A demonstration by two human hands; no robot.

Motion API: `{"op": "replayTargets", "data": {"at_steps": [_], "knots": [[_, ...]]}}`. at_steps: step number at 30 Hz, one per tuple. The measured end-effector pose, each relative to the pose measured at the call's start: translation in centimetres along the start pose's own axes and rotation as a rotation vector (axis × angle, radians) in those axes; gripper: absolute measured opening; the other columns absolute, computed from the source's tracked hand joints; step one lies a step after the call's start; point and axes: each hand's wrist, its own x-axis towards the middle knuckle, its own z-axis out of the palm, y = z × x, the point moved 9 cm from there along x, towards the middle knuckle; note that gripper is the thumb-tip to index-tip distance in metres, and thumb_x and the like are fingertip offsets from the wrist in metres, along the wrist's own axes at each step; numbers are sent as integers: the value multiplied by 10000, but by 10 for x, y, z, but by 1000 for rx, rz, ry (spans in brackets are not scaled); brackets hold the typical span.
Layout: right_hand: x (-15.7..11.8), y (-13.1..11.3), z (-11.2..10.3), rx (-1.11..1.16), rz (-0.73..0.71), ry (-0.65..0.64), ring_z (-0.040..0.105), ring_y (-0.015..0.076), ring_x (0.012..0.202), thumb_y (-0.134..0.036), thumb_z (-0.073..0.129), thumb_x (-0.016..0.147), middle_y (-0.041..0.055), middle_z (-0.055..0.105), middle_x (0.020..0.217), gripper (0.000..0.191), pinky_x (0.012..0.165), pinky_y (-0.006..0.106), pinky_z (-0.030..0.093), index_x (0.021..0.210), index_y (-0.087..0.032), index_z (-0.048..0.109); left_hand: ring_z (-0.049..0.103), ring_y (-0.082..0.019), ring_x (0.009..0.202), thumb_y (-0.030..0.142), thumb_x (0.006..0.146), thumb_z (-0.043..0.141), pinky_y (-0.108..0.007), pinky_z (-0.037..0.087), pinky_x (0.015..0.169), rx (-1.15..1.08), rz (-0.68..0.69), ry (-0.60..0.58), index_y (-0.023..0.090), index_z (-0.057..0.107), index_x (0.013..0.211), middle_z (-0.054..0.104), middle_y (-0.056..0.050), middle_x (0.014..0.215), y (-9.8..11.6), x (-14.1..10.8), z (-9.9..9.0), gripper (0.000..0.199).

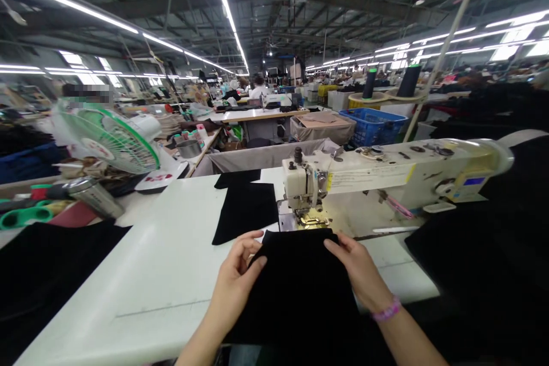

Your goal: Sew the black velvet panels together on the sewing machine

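Note:
A black fabric piece (300, 286) hangs over the front edge of the white table (163, 263), its top edge just in front of the needle area of a sewing machine (364, 177). My left hand (240, 269) pinches the fabric's upper left corner between thumb and fingers. At the upper right corner my right hand (355, 263), with a pink and purple band on the wrist, grips the same piece. Another black piece (249, 211) lies flat on the table, left of the machine, with a smaller one behind it.
More black fabric (47, 274) lies at the far left, and a dark heap (493, 251) fills the right side. A green and white fan (111, 137) and a metal flask (94, 197) are at the left. Behind the machine sits a blue basket (373, 126).

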Motion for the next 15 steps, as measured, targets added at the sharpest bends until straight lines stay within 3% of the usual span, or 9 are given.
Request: {"op": "replayTargets", "data": {"at_steps": [2, 5, 10, 15], "knots": [[-3, -5, -7, 86, -11, 75, 702, 298, 977, -513, 699, 809, 112, 761, 1007, 387, 909, 440, 550, 975, -167, 751, 586, -273, 1201, 322, 727, 756, -353, 442, 1033, -101, -61, -18, 212, 703, 874, 592, -93, 1313, 3, -6, 0, 191], [-10, -17, -20, 92, -109, 205, 645, 299, 1103, -478, 772, 747, 106, 724, 1144, 333, 1027, 437, 481, 915, -190, 785, 604, -272, 1174, 352, 752, 768, -349, 453, 1029, -149, -88, 5, 223, 768, 892, 628, -89, 1271, 10, -11, -4, 191], [-21, -26, -28, 38, -128, 225, 647, 296, 1098, -481, 771, 744, 103, 713, 1166, 301, 1010, 418, 501, 862, -206, 802, 639, -273, 1073, 404, 771, 759, -360, 493, 973, -78, -15, 110, 230, 804, 790, 710, -93, 1108, 26, -14, -15, 181], [-29, -23, -33, 3, -64, 156, 575, 300, 1252, -526, 710, 802, 70, 692, 1265, 373, 1111, 419, 419, 1038, -249, 794, 654, -274, 1023, 417, 709, 806, -359, 499, 944, -133, -75, 197, 212, 805, 762, 738, -90, 1025, 26, -18, -20, 212]]}}
